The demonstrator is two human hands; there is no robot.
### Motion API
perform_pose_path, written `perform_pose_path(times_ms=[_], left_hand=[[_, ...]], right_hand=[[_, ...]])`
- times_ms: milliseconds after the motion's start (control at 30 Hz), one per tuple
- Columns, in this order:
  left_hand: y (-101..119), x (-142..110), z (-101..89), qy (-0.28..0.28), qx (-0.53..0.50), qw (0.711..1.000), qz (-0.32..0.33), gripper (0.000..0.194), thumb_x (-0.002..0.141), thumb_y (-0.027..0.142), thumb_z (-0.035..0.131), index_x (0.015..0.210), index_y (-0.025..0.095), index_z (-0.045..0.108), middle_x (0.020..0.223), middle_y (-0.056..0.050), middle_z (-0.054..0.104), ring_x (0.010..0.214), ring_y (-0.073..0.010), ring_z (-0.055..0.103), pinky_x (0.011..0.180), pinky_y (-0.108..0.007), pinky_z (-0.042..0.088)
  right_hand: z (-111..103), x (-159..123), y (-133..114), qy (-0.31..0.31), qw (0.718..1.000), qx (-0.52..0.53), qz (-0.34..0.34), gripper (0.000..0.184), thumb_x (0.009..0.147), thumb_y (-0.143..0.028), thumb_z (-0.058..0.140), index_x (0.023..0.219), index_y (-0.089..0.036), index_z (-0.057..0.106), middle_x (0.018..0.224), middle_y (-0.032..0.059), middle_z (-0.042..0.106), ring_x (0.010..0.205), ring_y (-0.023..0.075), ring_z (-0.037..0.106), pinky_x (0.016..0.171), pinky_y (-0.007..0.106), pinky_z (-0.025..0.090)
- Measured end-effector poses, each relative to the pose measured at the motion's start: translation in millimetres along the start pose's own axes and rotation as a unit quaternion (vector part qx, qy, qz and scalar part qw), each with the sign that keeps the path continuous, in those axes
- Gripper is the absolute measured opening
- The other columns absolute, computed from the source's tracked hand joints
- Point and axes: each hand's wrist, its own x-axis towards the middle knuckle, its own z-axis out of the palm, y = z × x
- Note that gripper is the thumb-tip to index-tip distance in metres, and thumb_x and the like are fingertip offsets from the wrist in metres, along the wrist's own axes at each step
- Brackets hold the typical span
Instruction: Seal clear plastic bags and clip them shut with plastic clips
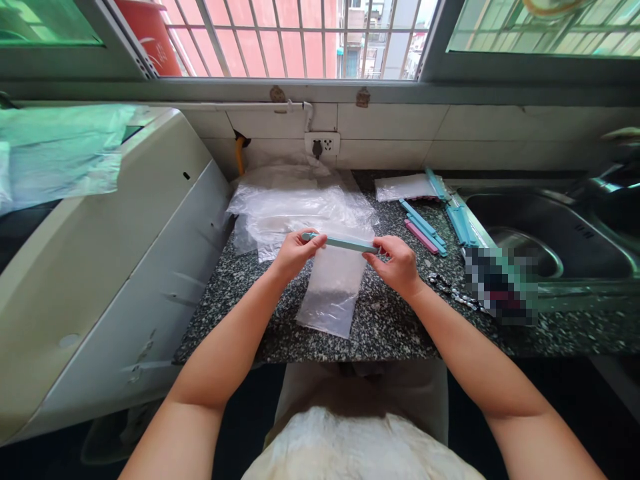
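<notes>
A light blue bag sealing clip (345, 243) is stretched level between my two hands. My left hand (299, 250) pinches its left end, and the fingers of my right hand (397, 259) close around its right end. Below the clip hangs a clear plastic bag (333, 293), whose lower end lies over the speckled counter; the clip runs across the bag's upper part. Just behind my hands lies a pile of clear plastic bags (300, 200). Whether the clip is fully snapped closed, I cannot tell.
Right of my hands lie blue clips (425, 227), a pink clip (421, 237) and a flat clear packet (405, 188). More blue clips (461, 225) rest by the metal sink (550, 200). A large pale appliance (150, 253) borders the dark speckled counter (400, 333) on the left.
</notes>
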Motion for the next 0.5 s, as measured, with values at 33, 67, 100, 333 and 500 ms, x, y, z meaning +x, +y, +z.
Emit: perform_pose_path(times_ms=[33, 67, 100, 333, 500], left_hand=[[0.6, -0.2, 0.3, -0.001, 0.002, 1.000, -0.002, 0.042, 0.056, 0.053, 0.074, 0.053, 0.015, 0.055, 0.046, 0.004, 0.042, 0.043, -0.0047, 0.032, 0.042, -0.019, 0.025], [1.0, -0.5, 0.5, -0.002, 0.004, 1.000, -0.003, 0.043, 0.056, 0.053, 0.074, 0.053, 0.015, 0.055, 0.046, 0.004, 0.042, 0.043, -0.0047, 0.032, 0.042, -0.019, 0.025], [1.4, -0.7, 0.7, -0.003, 0.007, 1.000, -0.005, 0.043, 0.056, 0.053, 0.073, 0.053, 0.015, 0.055, 0.046, 0.004, 0.042, 0.044, -0.0048, 0.032, 0.042, -0.019, 0.025], [-0.2, -0.9, 1.3, -0.006, 0.027, 1.000, 0.000, 0.043, 0.059, 0.053, 0.070, 0.052, 0.015, 0.053, 0.047, 0.004, 0.040, 0.045, -0.0056, 0.032, 0.044, -0.020, 0.025], [-0.9, -0.6, 0.2, -0.008, 0.029, 1.000, -0.001, 0.041, 0.060, 0.052, 0.069, 0.053, 0.015, 0.053, 0.048, 0.004, 0.041, 0.045, -0.0059, 0.032, 0.045, -0.020, 0.025]], right_hand=[[0.3, -0.2, 0.8, 0.010, 1.000, -0.015, -0.008, 0.015, 0.076, -0.032, 0.063, 0.085, -0.020, 0.063, 0.078, 0.0053, 0.064, 0.068, 0.0176, 0.052, 0.069, 0.032, 0.042], [0.7, -0.4, 1.9, 0.019, 0.999, -0.028, -0.018, 0.015, 0.076, -0.032, 0.063, 0.084, -0.020, 0.062, 0.077, 0.0048, 0.064, 0.068, 0.0176, 0.053, 0.068, 0.032, 0.043], [1.2, -0.7, 3.0, 0.028, 0.998, -0.040, -0.029, 0.014, 0.076, -0.032, 0.063, 0.083, -0.020, 0.062, 0.076, 0.0044, 0.064, 0.068, 0.0175, 0.053, 0.067, 0.032, 0.043], [2.1, -1.2, 6.4, 0.038, 0.994, -0.070, -0.077, 0.013, 0.077, -0.032, 0.064, 0.076, -0.020, 0.060, 0.072, 0.0030, 0.065, 0.067, 0.0171, 0.056, 0.063, 0.030, 0.044], [1.6, -1.1, 6.5, 0.022, 0.996, -0.062, -0.054, 0.011, 0.076, -0.031, 0.065, 0.077, -0.021, 0.060, 0.072, 0.0018, 0.064, 0.066, 0.0161, 0.055, 0.062, 0.030, 0.044]])
